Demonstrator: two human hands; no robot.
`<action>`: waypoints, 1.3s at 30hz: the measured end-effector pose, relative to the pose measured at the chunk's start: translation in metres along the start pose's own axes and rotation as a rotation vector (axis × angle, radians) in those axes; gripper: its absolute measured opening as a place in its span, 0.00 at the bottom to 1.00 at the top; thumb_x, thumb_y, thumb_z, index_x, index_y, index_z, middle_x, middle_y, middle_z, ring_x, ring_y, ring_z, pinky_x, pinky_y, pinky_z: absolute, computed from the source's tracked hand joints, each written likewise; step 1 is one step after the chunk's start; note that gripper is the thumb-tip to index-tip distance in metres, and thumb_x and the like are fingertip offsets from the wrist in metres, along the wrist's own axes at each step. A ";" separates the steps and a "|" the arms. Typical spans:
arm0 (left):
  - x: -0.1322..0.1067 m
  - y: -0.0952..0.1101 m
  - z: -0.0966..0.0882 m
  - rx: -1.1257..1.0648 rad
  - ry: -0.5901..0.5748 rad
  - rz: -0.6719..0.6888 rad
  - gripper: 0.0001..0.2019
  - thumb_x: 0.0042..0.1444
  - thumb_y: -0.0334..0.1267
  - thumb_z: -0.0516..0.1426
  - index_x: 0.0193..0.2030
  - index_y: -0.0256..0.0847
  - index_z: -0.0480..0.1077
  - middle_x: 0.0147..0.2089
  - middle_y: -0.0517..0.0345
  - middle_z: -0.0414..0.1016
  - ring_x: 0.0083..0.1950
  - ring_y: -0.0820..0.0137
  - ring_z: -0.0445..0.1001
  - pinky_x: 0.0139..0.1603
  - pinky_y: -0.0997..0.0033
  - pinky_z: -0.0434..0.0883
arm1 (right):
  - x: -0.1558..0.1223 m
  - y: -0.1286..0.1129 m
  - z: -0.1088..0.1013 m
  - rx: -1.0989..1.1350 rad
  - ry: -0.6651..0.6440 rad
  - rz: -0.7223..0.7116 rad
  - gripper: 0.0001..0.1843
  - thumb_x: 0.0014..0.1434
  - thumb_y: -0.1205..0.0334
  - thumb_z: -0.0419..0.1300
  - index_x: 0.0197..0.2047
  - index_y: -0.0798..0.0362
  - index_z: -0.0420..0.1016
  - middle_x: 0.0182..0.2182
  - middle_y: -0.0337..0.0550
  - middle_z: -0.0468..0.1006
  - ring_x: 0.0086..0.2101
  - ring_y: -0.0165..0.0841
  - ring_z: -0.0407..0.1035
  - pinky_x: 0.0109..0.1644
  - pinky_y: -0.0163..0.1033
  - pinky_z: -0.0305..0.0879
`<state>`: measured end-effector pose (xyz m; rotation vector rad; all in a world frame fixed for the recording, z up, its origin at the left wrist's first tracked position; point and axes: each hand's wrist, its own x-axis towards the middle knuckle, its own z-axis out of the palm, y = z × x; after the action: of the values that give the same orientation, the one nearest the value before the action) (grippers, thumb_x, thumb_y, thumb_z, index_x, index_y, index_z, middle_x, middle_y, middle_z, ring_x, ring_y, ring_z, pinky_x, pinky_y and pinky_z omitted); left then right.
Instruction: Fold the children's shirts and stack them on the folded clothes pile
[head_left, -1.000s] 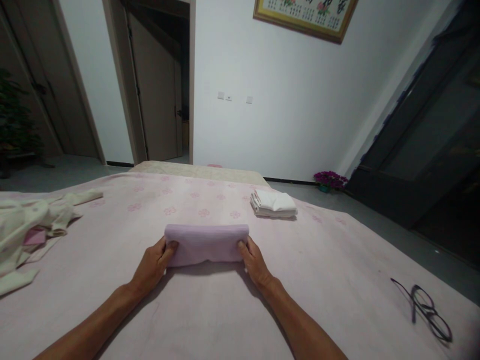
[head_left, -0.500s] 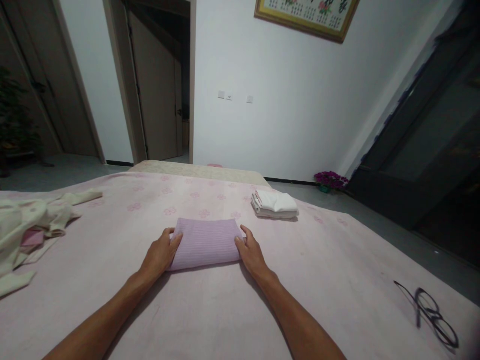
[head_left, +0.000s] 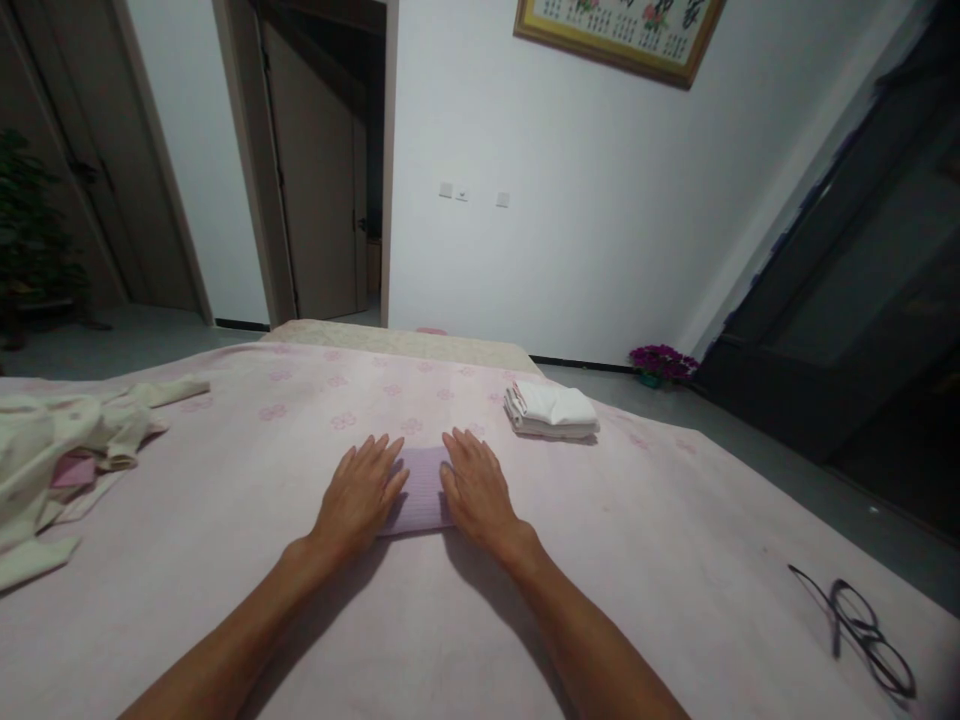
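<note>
1. Near the centre of the frame, a folded lilac cloth (head_left: 425, 490) lies on a pink flowered sheet (head_left: 645, 560), the left hand (head_left: 361, 495) over its left end and the right hand (head_left: 480, 490) over its right.
2. Both hands are spread palm down, fingers extended and grasping nothing; how hard they press, I cannot tell.
3. Uneven pressure from the two palms could make the cloth's layers slide over one another and skew the fold.
4. Dragging sideways while bearing down might ruck up the sheet too, since it looks soft.
5. Lifted by its top layer alone, the cloth would probably fall open; no band shows around it.
6. Right of centre, a white folded stack (head_left: 556, 410) stands apart, and a wide sweep of the right hand could topple it.
7. At lower right, glasses (head_left: 862, 635) lie with their arms unfolded; leaning on them might bend them.
8. Along the left edge sprawls a heap of cream clothes (head_left: 30, 450).
9. Beyond the sheet are a beige strip (head_left: 405, 342), grey floor (head_left: 165, 340) and a white wall (head_left: 585, 270) with a framed picture (head_left: 679, 70) at the top; a door (head_left: 319, 180) stands ajar at upper left, purple flowers (head_left: 664, 360) sit right of centre, and dark panels (head_left: 862, 270) fill the right side.
</note>
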<state>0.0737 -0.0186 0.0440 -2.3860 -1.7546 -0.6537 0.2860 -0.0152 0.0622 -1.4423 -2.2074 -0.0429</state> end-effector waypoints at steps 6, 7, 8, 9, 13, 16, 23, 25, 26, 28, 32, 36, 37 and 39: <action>-0.003 -0.002 0.022 0.087 -0.155 -0.013 0.27 0.69 0.48 0.48 0.70 0.38 0.64 0.74 0.39 0.59 0.74 0.46 0.56 0.71 0.43 0.55 | 0.003 0.005 0.022 -0.030 -0.220 0.028 0.29 0.72 0.51 0.46 0.71 0.53 0.60 0.71 0.52 0.57 0.71 0.47 0.47 0.72 0.58 0.43; -0.004 -0.004 0.023 0.083 -0.162 -0.013 0.27 0.69 0.49 0.48 0.70 0.39 0.64 0.74 0.40 0.58 0.75 0.47 0.55 0.71 0.43 0.55 | 0.001 0.009 0.024 -0.030 -0.232 0.042 0.29 0.73 0.51 0.45 0.72 0.53 0.59 0.71 0.52 0.56 0.71 0.47 0.46 0.72 0.58 0.44; -0.005 -0.005 0.023 0.076 -0.165 -0.014 0.27 0.69 0.49 0.48 0.70 0.40 0.64 0.74 0.41 0.57 0.75 0.47 0.55 0.71 0.44 0.55 | 0.000 0.012 0.026 -0.028 -0.236 0.051 0.29 0.73 0.51 0.45 0.72 0.53 0.58 0.72 0.51 0.55 0.71 0.47 0.45 0.72 0.58 0.44; -0.006 -0.006 0.022 0.068 -0.165 -0.020 0.27 0.69 0.49 0.48 0.70 0.40 0.64 0.75 0.41 0.57 0.75 0.47 0.55 0.71 0.44 0.55 | -0.001 0.014 0.028 -0.024 -0.237 0.056 0.30 0.73 0.51 0.45 0.73 0.53 0.57 0.72 0.51 0.54 0.71 0.46 0.44 0.72 0.58 0.44; -0.008 -0.007 0.022 0.055 -0.165 -0.055 0.27 0.69 0.50 0.48 0.70 0.41 0.64 0.74 0.41 0.58 0.75 0.47 0.55 0.70 0.45 0.57 | -0.003 0.016 0.029 -0.002 -0.223 0.071 0.30 0.72 0.50 0.46 0.73 0.52 0.57 0.72 0.49 0.54 0.72 0.46 0.44 0.73 0.57 0.43; -0.010 -0.008 0.023 0.043 -0.160 -0.072 0.28 0.68 0.50 0.48 0.71 0.42 0.63 0.75 0.40 0.56 0.76 0.48 0.53 0.69 0.44 0.58 | -0.004 0.016 0.029 0.003 -0.198 0.110 0.30 0.73 0.50 0.45 0.73 0.53 0.57 0.72 0.49 0.55 0.72 0.45 0.44 0.73 0.55 0.43; -0.018 -0.010 0.023 -0.013 -0.123 -0.095 0.27 0.68 0.49 0.48 0.70 0.43 0.63 0.74 0.43 0.58 0.76 0.49 0.51 0.69 0.43 0.57 | -0.009 0.023 0.031 0.000 -0.161 0.154 0.30 0.73 0.51 0.44 0.72 0.54 0.58 0.72 0.50 0.55 0.71 0.43 0.48 0.72 0.53 0.46; -0.020 -0.010 0.022 -0.024 -0.112 -0.110 0.27 0.67 0.49 0.47 0.70 0.43 0.63 0.74 0.43 0.60 0.76 0.49 0.52 0.69 0.44 0.57 | -0.009 0.025 0.032 0.003 -0.148 0.167 0.30 0.74 0.51 0.43 0.72 0.55 0.59 0.72 0.51 0.56 0.70 0.43 0.51 0.72 0.52 0.47; -0.021 -0.009 0.021 -0.019 -0.113 -0.125 0.27 0.67 0.49 0.47 0.70 0.43 0.63 0.74 0.43 0.60 0.76 0.49 0.52 0.69 0.44 0.57 | -0.010 0.025 0.033 0.003 -0.142 0.174 0.30 0.74 0.51 0.42 0.72 0.55 0.59 0.71 0.51 0.56 0.69 0.42 0.52 0.71 0.51 0.48; -0.023 -0.008 0.019 0.002 -0.127 -0.152 0.28 0.68 0.49 0.47 0.71 0.42 0.61 0.74 0.41 0.58 0.75 0.49 0.53 0.68 0.45 0.58 | -0.011 0.027 0.034 -0.003 -0.131 0.198 0.29 0.74 0.52 0.41 0.72 0.55 0.59 0.71 0.53 0.57 0.68 0.42 0.54 0.71 0.51 0.48; -0.024 -0.005 0.015 0.018 -0.157 -0.169 0.28 0.68 0.48 0.46 0.72 0.42 0.59 0.75 0.39 0.55 0.74 0.49 0.56 0.66 0.45 0.59 | -0.014 0.032 0.038 -0.019 -0.108 0.259 0.29 0.74 0.53 0.41 0.72 0.56 0.57 0.70 0.55 0.60 0.68 0.41 0.54 0.71 0.52 0.47; -0.026 -0.003 0.012 0.023 -0.167 -0.165 0.27 0.68 0.47 0.46 0.71 0.43 0.59 0.74 0.40 0.57 0.73 0.50 0.58 0.65 0.45 0.60 | -0.015 0.036 0.040 -0.001 -0.080 0.307 0.29 0.74 0.54 0.40 0.73 0.56 0.57 0.66 0.54 0.67 0.66 0.41 0.59 0.71 0.50 0.48; -0.027 -0.003 0.012 0.022 -0.165 -0.163 0.27 0.68 0.46 0.45 0.71 0.43 0.59 0.74 0.40 0.57 0.73 0.50 0.58 0.65 0.45 0.60 | -0.014 0.036 0.040 0.003 -0.069 0.313 0.29 0.74 0.54 0.41 0.73 0.56 0.57 0.65 0.54 0.68 0.65 0.41 0.60 0.70 0.49 0.48; -0.029 -0.002 0.012 0.017 -0.151 -0.162 0.27 0.68 0.45 0.45 0.71 0.43 0.59 0.74 0.41 0.58 0.73 0.51 0.58 0.66 0.45 0.60 | -0.013 0.037 0.039 0.013 -0.046 0.312 0.28 0.74 0.56 0.41 0.72 0.56 0.58 0.64 0.54 0.70 0.64 0.40 0.62 0.69 0.47 0.50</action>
<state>0.0681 -0.0389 0.0210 -2.3561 -2.0218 -0.4848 0.3070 0.0008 0.0136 -1.7779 -1.9881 0.1116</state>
